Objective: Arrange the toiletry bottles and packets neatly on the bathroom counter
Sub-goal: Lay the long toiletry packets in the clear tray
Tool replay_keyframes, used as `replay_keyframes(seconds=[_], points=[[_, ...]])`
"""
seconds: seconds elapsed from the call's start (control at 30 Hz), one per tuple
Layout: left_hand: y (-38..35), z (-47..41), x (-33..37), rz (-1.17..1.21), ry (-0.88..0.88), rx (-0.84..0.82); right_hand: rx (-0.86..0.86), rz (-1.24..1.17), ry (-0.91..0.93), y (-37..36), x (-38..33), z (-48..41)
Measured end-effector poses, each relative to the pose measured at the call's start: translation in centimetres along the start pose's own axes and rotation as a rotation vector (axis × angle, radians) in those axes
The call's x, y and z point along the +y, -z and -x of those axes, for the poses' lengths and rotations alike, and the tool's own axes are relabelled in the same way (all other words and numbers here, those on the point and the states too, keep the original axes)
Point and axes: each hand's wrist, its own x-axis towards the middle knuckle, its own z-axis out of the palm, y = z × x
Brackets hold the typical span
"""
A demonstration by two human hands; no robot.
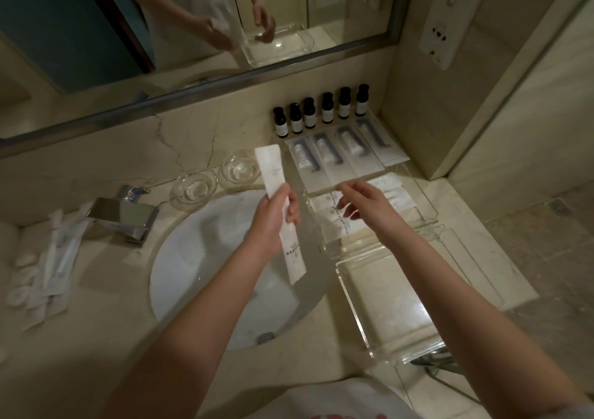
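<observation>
My left hand (274, 214) grips a long white packet (273, 169) around its middle and holds it upright over the sink's right side. My right hand (361, 200) hovers with fingers spread over small white packets (331, 209) lying in a clear acrylic tray (427, 205). Several dark bottles (321, 111) stand in a row against the back wall. In front of them lie several flat white packets (344, 153) side by side. A second clear tray (385, 293) sits nearer to me on the counter.
The round white sink (205, 274) and chrome faucet (125, 216) fill the middle. Two glass dishes (218, 177) stand behind the sink. A loose pile of white packets (48, 267) lies at the left. The mirror (193, 17) is behind, and a side wall with sockets (440, 33) stands at the right.
</observation>
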Motion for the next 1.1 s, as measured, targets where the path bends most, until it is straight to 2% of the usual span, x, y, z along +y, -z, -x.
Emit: replay_keyframes(seconds=[0.07, 0.13, 0.23, 0.3, 0.4, 0.57, 0.63, 0.7, 0.8, 0.9, 1.0, 1.1], points=[[0.1, -0.2, 0.8, 0.188, 0.025, -0.059, -0.117, 0.037, -0.056, -0.8, 1.2, 0.8], [-0.3, -0.1, 1.3, 0.243, 0.002, -0.089, -0.285, 0.007, -0.11, -2.3, 2.4, 1.9], [-0.9, 0.0, 1.3, 0.175, -0.049, -0.051, -0.467, -0.093, -0.137, -4.3, 3.6, 3.4], [-0.9, 0.0, 1.1, 0.017, -0.099, 0.012, -0.48, -0.15, -0.12, -4.8, 3.9, 3.7], [-0.9, 0.9, 0.9, -0.332, -0.119, 0.033, -0.374, -0.15, -0.097, -5.0, 4.2, 3.7], [0.6, 0.8, -0.2, -0.677, -0.078, 0.078, -0.297, 0.232, -0.047, -3.1, 4.7, 2.5], [1.3, 0.5, -0.2, -0.841, -0.065, -0.015, -0.155, 0.242, 0.005, -1.8, 3.9, 1.9], [1.3, 0.6, -0.2, -0.886, 0.047, -0.165, -0.052, 0.201, 0.067, -0.7, 2.3, 1.4], [0.2, 1.0, -0.3, -0.916, 0.17, -0.374, -0.106, 0.077, 0.099, -0.1, 0.3, 1.0], [-1.6, 0.9, -0.6, -0.919, 0.216, -0.48, -0.103, -0.07, 0.071, 0.2, 0.3, 0.7], [-3.2, 0.5, -1.7, -0.946, 0.162, -0.454, 0.05, -0.14, 0.032, 2.0, 1.1, 0.3], [-3.9, -0.5, -3.2, -1.054, 0.036, -0.33, 0.358, -0.171, -0.028, 5.1, 1.6, -0.6]])
